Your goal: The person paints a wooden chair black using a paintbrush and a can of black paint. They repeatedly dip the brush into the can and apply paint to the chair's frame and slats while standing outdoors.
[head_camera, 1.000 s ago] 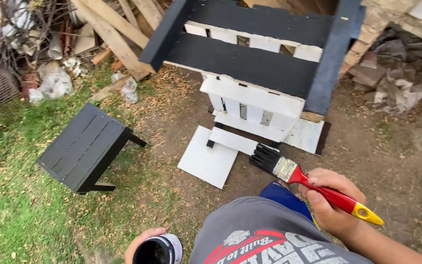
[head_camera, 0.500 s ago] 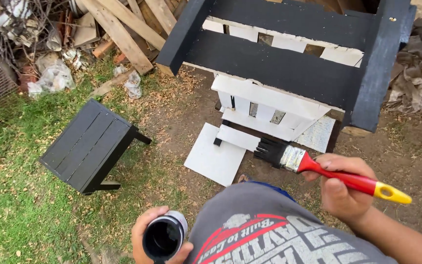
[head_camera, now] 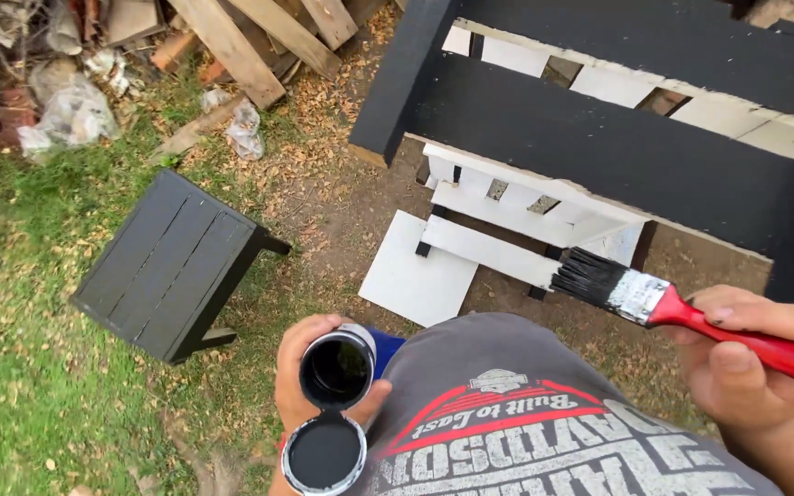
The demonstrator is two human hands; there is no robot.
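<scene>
Looking down from the head camera, the left hand (head_camera: 310, 381) has its grip closed around a small open paint can (head_camera: 337, 369), dark paint showing inside. The can's round lid (head_camera: 323, 455) sits just below it, its inner face coated black, touching the same hand. The right hand (head_camera: 746, 358) is at the right edge, its grip wrapped around the red handle of a paintbrush (head_camera: 682, 312); the black bristles point left and up, over bare dirt, just beside a white slatted wooden piece (head_camera: 507, 216). A flat white board (head_camera: 415, 276) lies on the ground touching that slatted piece. Behind them leans a large pallet frame (head_camera: 618, 147), mostly black with some white slats showing. To the left, well apart from both hands, a small black stool (head_camera: 167, 262) stands on the grass. Scrap lumber (head_camera: 259, 37) and crumpled plastic bags (head_camera: 71, 110) lie at the upper left. A grey printed shirt (head_camera: 526, 432) fills the bottom middle.
</scene>
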